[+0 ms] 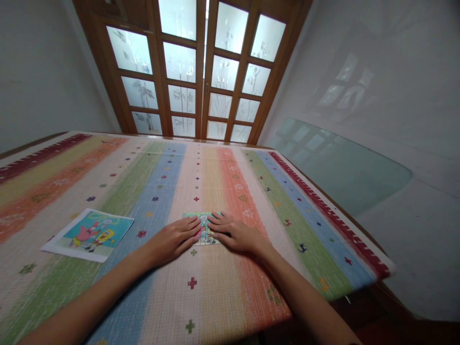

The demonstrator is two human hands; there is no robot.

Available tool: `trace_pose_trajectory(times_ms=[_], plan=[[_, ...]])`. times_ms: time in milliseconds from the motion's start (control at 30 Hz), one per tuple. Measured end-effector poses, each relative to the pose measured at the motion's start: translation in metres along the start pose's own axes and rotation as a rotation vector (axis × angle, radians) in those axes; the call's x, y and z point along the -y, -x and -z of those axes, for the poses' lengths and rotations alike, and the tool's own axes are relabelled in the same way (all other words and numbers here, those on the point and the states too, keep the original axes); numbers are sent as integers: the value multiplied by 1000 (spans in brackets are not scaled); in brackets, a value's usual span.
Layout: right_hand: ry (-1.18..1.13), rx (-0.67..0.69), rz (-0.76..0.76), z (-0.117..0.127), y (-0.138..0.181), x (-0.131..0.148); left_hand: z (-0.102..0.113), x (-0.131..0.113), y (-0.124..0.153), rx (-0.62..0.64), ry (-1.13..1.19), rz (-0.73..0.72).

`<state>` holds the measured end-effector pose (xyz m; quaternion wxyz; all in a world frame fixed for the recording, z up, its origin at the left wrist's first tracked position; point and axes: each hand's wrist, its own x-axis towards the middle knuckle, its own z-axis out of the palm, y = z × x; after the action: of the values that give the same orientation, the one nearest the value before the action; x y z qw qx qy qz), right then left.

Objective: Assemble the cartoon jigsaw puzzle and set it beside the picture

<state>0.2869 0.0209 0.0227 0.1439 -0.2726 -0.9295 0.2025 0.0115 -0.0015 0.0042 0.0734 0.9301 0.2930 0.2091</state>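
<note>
A small jigsaw puzzle (204,229) with a colourful cartoon picture lies flat on the striped tablecloth, in front of me. My left hand (179,235) rests on its left side, fingers stretched out and palm down. Over the right side lies my right hand (233,232), also flat with fingers extended. Both hands cover much of the picture; the strip between the fingertips shows, and seams between pieces seem visible there. To the left lies a printed sheet (91,235) with cartoon figures on a teal background, apart from both hands.
The striped tablecloth (212,182) covers a long table whose right edge drops off near my right forearm. Wooden doors with frosted panes (204,72) stand beyond the far end. A glass-like panel (341,163) is against the right wall.
</note>
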Motion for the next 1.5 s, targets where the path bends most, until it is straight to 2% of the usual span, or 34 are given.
trace_pose_trajectory(times_ms=[233,467,767,1100,1300,1500], plan=[[0,-10,19,-14,-8,5,-6,-3,-2,-26,59,45],[25,-53,-34,5,5,0,6,16,9,-79,45,74],[54,18,-26,4,9,-5,2,18,9,49,0,94],[-6,30,-73,18,21,-22,22,24,18,94,33,128],[-18,16,-120,26,28,-28,31,27,23,44,-10,97],[-4,27,-131,27,28,-27,22,25,23,-22,-22,87]])
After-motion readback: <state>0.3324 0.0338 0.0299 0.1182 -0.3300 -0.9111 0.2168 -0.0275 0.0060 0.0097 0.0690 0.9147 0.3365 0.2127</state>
